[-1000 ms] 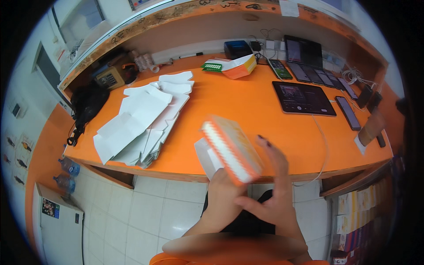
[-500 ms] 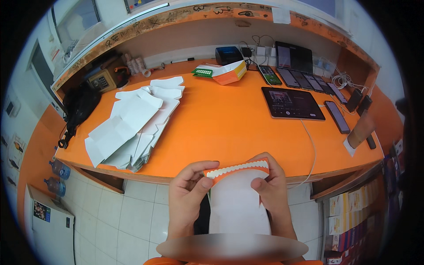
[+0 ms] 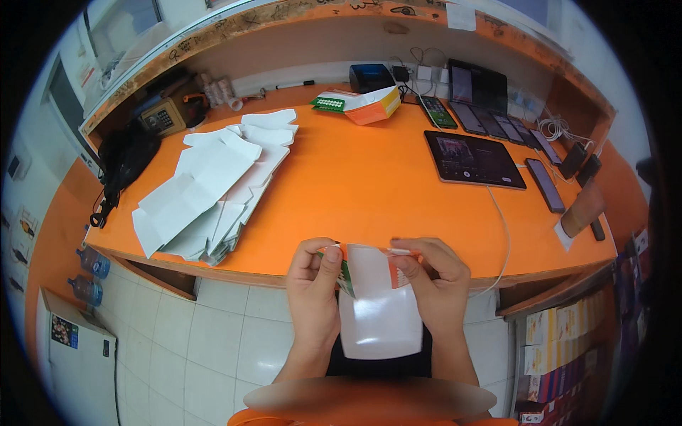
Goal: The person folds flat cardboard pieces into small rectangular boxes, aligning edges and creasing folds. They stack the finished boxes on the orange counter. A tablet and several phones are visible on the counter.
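Your left hand (image 3: 312,280) and right hand (image 3: 442,280) are both nearly closed; each pinches one upper side of a thin card box (image 3: 380,326) between thumb and fingers; its shiny white side faces you, and it is in front of you by the front edge of the orange desk (image 3: 341,192); past that edge, a wide orange stretch runs between the white card pile (image 3: 195,188) on your left and the black tablet (image 3: 474,162) on your right.
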A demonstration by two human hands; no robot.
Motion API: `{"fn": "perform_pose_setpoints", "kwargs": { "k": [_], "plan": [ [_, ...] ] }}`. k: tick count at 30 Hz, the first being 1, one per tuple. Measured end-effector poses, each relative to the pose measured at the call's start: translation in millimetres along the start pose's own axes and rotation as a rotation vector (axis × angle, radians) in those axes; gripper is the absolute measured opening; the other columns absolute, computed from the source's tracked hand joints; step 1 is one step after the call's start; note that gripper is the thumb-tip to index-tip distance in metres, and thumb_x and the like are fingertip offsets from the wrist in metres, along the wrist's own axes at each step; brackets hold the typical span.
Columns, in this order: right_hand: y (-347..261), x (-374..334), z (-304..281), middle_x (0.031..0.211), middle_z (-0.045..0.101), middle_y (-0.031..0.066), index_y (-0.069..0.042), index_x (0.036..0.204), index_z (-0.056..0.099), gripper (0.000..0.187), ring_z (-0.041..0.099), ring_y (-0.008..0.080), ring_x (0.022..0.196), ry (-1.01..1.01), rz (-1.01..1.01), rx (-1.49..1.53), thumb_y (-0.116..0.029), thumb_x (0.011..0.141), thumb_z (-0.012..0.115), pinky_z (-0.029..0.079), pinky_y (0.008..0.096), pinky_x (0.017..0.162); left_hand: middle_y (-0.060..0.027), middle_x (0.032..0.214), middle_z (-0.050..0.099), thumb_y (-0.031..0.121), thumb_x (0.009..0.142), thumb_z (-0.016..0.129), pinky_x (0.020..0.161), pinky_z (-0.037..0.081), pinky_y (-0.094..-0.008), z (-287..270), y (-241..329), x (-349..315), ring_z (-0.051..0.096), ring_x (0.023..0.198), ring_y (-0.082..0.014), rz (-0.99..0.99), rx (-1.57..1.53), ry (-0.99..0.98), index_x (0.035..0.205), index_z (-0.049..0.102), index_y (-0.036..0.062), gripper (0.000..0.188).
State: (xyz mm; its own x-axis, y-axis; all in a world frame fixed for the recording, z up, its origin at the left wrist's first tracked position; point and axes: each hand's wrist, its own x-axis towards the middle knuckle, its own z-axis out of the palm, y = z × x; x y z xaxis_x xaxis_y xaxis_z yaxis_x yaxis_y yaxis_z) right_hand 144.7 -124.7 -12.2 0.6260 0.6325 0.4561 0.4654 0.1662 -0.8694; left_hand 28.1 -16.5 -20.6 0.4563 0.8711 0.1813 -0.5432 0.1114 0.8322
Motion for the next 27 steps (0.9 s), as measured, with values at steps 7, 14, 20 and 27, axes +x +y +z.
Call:
{"fn": "perform_pose_setpoints", "kwargs": {
  "k": [7, 14, 20, 27],
  "plan": [
    [-8, -8, 20, 0.084, 0.068, 0.0106, 0.001, 0.097, 0.062, 0.013, 0.069, 0.0172, 0.060, 0.100, 0.120, 0.609, -0.009, 0.091, 0.070, 0.042, 0.0207, 0.048, 0.0017, 0.081, 0.055, 0.016, 0.098, 0.063, 0.072, 0.038, -0.0208, 15, -4, -14, 0.047, 0.077, -0.0055, 0.249, 0.105, 0.078, 0.091, 0.054, 0.0051, 0.016],
    [-16, -2, -18, 0.082, 0.067, 0.0079, -0.002, 0.093, 0.059, 0.018, 0.068, 0.0157, 0.059, -0.241, 0.519, 0.721, -0.017, 0.093, 0.068, 0.042, 0.0211, 0.049, 0.0019, 0.077, 0.053, 0.012, 0.096, 0.060, 0.065, 0.036, -0.0216, 10, 13, -6, 0.043, 0.069, -0.0061, 0.259, 0.362, -0.172, 0.079, 0.050, 0.0051, 0.021],
    [-7, 20, -15, 0.115, 0.061, 0.0110, 0.000, 0.124, 0.051, 0.046, 0.064, 0.0143, 0.097, 0.028, 0.205, 0.218, -0.022, 0.089, 0.072, 0.049, 0.0248, 0.066, 0.0033, 0.076, 0.053, 0.019, 0.100, 0.057, 0.063, 0.038, -0.0206, 28, 34, 63, 0.044, 0.068, -0.0024, 0.020, 0.109, 0.046, 0.081, 0.052, 0.0079, 0.023],
    [12, 17, -17, 0.146, 0.042, 0.0136, -0.002, 0.146, 0.037, 0.083, 0.043, 0.0234, 0.133, -0.428, 0.423, 0.686, -0.031, 0.081, 0.081, 0.034, 0.0379, 0.110, 0.0013, 0.085, 0.061, 0.025, 0.100, 0.058, 0.069, 0.045, -0.0208, 38, 44, 78, 0.054, 0.074, -0.0029, 0.018, 0.027, -0.069, 0.089, 0.055, 0.0068, 0.022]
  ]
}}
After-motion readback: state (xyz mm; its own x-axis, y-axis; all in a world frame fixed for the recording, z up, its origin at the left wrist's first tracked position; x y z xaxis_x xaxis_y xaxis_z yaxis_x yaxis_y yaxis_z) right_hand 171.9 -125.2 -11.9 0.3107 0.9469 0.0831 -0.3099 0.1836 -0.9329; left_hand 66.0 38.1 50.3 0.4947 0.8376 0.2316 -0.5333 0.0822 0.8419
